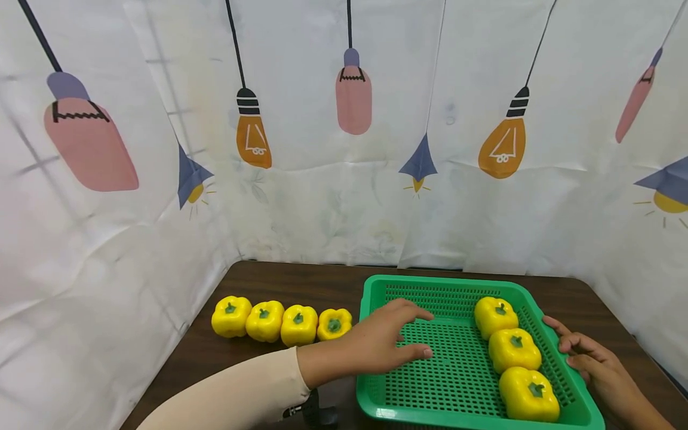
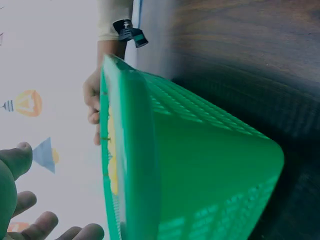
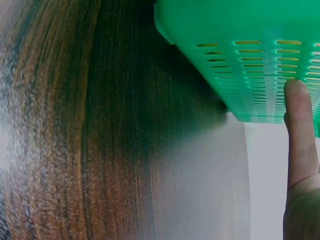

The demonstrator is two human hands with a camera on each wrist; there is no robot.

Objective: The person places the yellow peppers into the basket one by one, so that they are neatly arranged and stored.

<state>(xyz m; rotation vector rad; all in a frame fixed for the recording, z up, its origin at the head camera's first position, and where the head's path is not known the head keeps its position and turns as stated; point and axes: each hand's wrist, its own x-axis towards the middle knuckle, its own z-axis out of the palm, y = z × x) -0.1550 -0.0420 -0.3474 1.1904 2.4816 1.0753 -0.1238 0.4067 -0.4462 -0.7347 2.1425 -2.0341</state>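
Green basket [image 1: 457, 417] stands on the right side of a dark brown table [image 1: 301, 276], with a pale backdrop [image 1: 322, 209] hanging behind, printed with pink, orange and blue lamps. The table's wood grain shows between its far edge and my arms. Next in size, the basket is wide and rectangular, with rows of slots through its floor and walls. My left arm, in a cream sleeve [image 1: 231, 391], reaches in from the lower left. My left hand [image 1: 378, 334] is over the basket's left part, holding nothing, thumb and fingers spread wide apart. My right hand [image 1: 596, 358] touches the outer right side of the basket, one finger lying straight along the slotted wall; from these angles I cannot tell whether the others grip the rim. Yellow peppers are smaller again: three [image 1: 514, 350] line the basket's right side in a row from back to front, while four [image 1: 298, 328] sit side by side on the table, left of the basket. Smallest are their green stems [image 1: 334, 325], one per pepper.
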